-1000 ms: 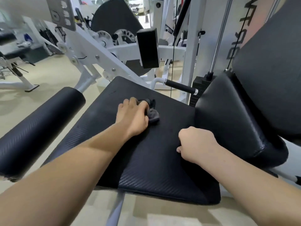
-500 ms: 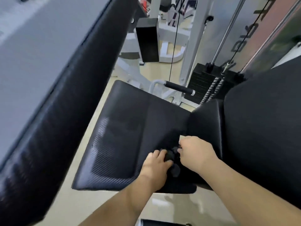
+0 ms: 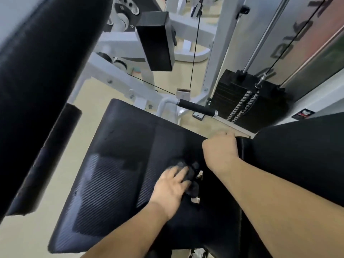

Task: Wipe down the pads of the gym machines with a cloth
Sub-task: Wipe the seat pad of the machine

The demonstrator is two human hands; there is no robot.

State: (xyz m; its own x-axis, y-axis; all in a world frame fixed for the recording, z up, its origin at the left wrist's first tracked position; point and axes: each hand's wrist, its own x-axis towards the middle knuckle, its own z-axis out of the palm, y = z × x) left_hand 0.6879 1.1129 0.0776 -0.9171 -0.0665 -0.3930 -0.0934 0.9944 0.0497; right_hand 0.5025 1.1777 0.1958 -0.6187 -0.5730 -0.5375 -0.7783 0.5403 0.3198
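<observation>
A black textured seat pad (image 3: 111,174) fills the middle of the view. My left hand (image 3: 173,187) presses a dark grey cloth (image 3: 188,167) flat against the pad's right side, fingers spread over it. My right hand (image 3: 219,148) is curled into a fist at the pad's back right corner, where the seat meets the black back pad (image 3: 297,155); whether it grips the edge there is hidden.
A large black roller pad (image 3: 37,81) looms close at the left. A black handle (image 3: 197,107) and white frame stand behind the seat. A weight stack (image 3: 247,99) with cables sits at the back right. Beige floor lies left of the seat.
The view has swung from level to steeply downward. My left hand has drawn the cloth from the seat's middle toward its right side; my right hand has moved up to the back corner.
</observation>
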